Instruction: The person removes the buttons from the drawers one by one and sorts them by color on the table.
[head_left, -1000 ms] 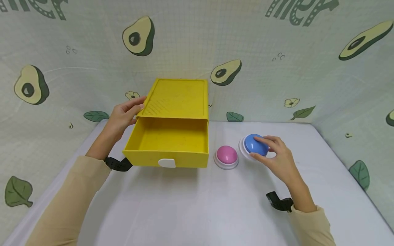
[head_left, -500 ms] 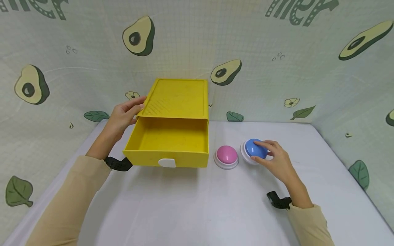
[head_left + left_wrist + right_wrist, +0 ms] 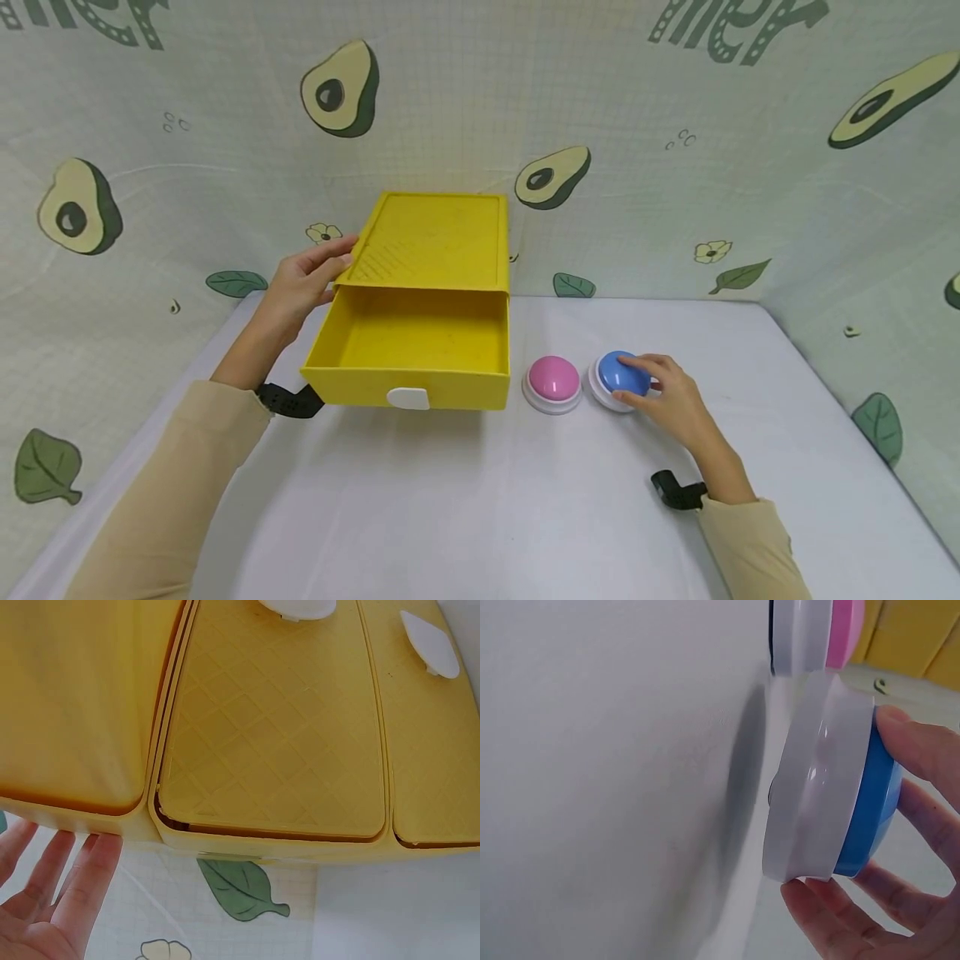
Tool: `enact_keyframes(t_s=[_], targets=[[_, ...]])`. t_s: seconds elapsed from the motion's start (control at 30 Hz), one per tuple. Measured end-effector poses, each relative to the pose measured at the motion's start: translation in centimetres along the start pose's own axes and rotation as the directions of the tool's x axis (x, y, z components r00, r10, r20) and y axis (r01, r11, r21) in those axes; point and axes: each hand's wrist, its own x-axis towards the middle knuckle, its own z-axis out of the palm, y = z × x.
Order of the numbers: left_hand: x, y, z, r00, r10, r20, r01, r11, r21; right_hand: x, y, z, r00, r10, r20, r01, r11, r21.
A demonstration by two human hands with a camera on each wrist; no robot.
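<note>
My right hand (image 3: 667, 398) grips a round push button (image 3: 624, 375) with a blue dome and white base. In the right wrist view the button's base (image 3: 810, 780) is slightly raised off the table and tilted, its shadow beside it. Thumb and fingers are spread around the blue dome and the base's edge. A matching pink-domed button (image 3: 553, 380) sits just left of it. My left hand (image 3: 294, 287) rests against the left side of a yellow drawer box (image 3: 435, 242), fingers fairly straight. Its top drawer (image 3: 465, 390) is pulled out, with nothing inside.
Below the pulled-out drawer are closed drawers with a lattice front (image 3: 277, 742) and white handles (image 3: 300, 606), seen in the left wrist view. A white cloth covers the table (image 3: 480, 508). Behind stands an avocado-print curtain (image 3: 450, 100).
My right hand has brought the blue button down and a little toward me, nearer the table. The left hand, the yellow box and the pink button stay in place.
</note>
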Motion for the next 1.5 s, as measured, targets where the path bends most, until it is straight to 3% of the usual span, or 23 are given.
enact_keyframes(t_s=[1.5], targets=[[0.03,-0.11,0.19,1.0,0.008,-0.007,-0.008,1.0,0.01,0.08,0.88,0.16,0.994,0.015,0.107,-0.012,0.999,-0.032]])
